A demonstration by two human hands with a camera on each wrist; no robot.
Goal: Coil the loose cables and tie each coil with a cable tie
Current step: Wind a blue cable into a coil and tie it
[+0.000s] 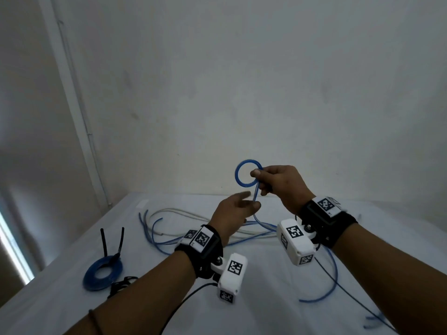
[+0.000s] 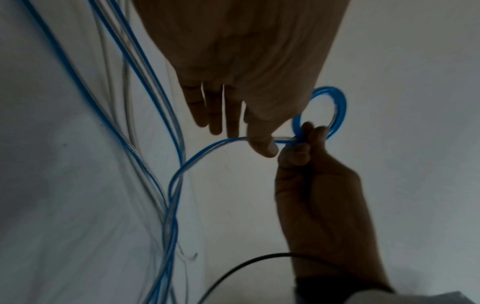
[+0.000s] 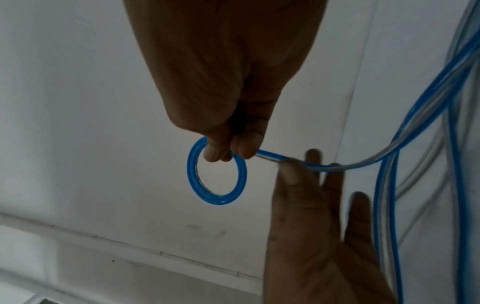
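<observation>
The right hand [image 1: 283, 183] has its grip pinched on a small blue coil [image 1: 248, 175], held up above the surface [image 1: 266, 298]. The left hand [image 1: 233, 213] seems to pinch the blue cable [image 1: 255, 198] just below, other fingers straight. Loose cables [image 1: 169, 226] trail behind; a tied coil [image 1: 102, 274] lies near left.

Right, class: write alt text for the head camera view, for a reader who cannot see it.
The right hand pinches a small blue coil above a white table, while the left hand holds the cable's loose run just below it. More loose cables sprawl on the table, and a finished coil with a black tie lies at left.
</observation>
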